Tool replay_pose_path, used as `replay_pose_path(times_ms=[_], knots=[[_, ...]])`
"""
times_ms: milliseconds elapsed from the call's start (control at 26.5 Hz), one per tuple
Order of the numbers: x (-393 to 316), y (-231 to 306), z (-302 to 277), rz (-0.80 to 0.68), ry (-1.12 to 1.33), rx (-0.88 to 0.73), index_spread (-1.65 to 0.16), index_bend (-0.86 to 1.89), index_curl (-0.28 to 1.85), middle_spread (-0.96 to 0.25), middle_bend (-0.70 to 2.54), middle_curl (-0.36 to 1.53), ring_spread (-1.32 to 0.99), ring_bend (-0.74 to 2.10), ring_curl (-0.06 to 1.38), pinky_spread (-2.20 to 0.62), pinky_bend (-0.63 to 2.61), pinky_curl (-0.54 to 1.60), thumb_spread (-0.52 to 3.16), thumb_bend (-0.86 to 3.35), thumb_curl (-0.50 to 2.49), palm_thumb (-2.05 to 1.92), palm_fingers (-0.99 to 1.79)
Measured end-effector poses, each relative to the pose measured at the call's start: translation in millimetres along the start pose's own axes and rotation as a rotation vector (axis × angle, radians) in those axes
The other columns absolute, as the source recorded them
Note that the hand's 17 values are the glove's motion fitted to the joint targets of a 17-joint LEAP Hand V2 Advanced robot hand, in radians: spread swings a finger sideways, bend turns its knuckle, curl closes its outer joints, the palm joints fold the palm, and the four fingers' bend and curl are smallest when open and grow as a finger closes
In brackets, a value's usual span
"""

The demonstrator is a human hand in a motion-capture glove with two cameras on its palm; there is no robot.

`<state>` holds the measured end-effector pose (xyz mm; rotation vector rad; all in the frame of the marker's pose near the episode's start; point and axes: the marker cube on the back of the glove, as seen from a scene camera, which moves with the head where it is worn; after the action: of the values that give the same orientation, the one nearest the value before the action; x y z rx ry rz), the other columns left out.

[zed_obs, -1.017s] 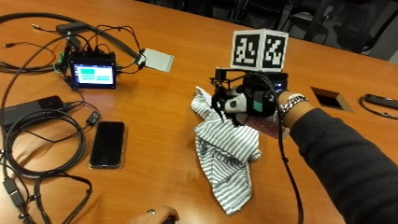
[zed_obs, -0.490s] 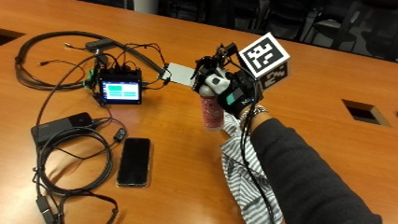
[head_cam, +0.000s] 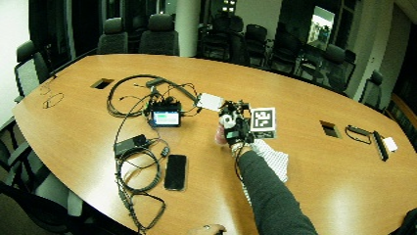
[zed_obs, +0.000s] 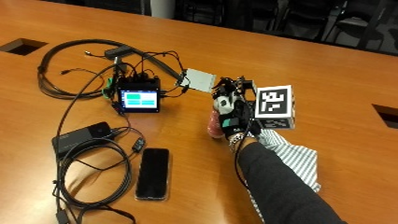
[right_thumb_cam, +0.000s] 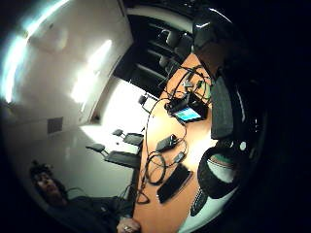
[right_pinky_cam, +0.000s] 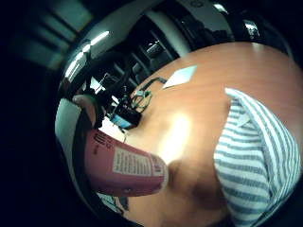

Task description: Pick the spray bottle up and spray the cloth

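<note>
A person's gloved right hand [zed_obs: 231, 116] holds the pink spray bottle [zed_obs: 215, 125] upright above the tabletop [zed_obs: 323, 79], fingers wrapped round it, while the striped cloth [zed_obs: 297, 158] lies just right and nearer, beside the sleeve, awaiting the spray.

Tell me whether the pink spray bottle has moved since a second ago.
Yes. The pink spray bottle has left the striped cloth: the gloved right hand now grips it beside the cloth, towards the small lit screen.
</note>
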<state>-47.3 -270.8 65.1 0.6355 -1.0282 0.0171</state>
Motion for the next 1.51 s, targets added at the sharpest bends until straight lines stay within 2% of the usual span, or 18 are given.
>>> replay_pose_path(times_ms=[264,527,678,829,1017,1168,1205,1281,1394,1507], knots=[[-6.6,6.3,-1.5,-0.073,0.042,0.05,-0.27,0.16,0.53,-0.17,0.46,0.49,-0.12,0.59,0.44,-0.26,0.53,0.4,1.58,0.06,0.54,0.77,1.26],[-39.6,-12.5,-13.4,-0.122,0.047,0.199,-0.27,0.16,0.52,-0.18,0.47,0.49,-0.15,0.6,0.45,-0.27,0.54,0.41,1.59,0.06,0.51,0.75,1.29],[-37.3,-9.5,-15.7,-0.125,0.05,0.197,-0.27,0.16,0.52,-0.19,0.48,0.5,-0.16,0.6,0.45,-0.27,0.54,0.41,1.59,0.06,0.48,0.75,1.3],[-15.8,6.5,-8.4,-0.086,0.042,0.113,-0.27,0.17,0.52,-0.19,0.49,0.5,-0.17,0.59,0.45,-0.27,0.55,0.42,1.59,0.07,0.46,0.74,1.3],[19.5,35.6,13.1,0.062,0.022,-0.055,-0.28,0.18,0.52,-0.19,0.47,0.5,-0.17,0.6,0.45,-0.24,0.53,0.41,1.59,0.07,0.44,0.75,1.25],[31.3,44.4,23.2,0.139,0.079,-0.182,-0.28,0.05,0.46,-0.14,0.43,0.48,-0.14,0.55,0.44,-0.1,0.44,0.4,1.51,0.01,0.4,0.67,0.85],[29.5,44.1,23.2,0.145,0.113,-0.211,-0.28,0.06,0.46,-0.14,0.43,0.48,-0.14,0.55,0.45,-0.08,0.44,0.41,1.5,0.0,0.4,0.66,0.83],[21.8,42.8,19.6,0.156,0.211,-0.276,-0.29,0.01,0.43,-0.12,0.37,0.46,-0.13,0.52,0.45,-0.01,0.47,0.42,1.45,-0.02,0.39,0.63,0.6],[2.6,43.1,0.9,0.18,0.431,-0.398,-0.29,0.0,0.39,-0.1,0.34,0.45,-0.12,0.5,0.43,0.06,0.5,0.42,1.38,-0.04,0.37,0.6,0.47],[-24.2,50.8,-27.5,0.122,0.605,-0.483,-0.28,0.03,0.34,-0.06,0.28,0.42,-0.08,0.46,0.41,0.13,0.54,0.41,1.29,-0.08,0.34,0.49,0.38]])
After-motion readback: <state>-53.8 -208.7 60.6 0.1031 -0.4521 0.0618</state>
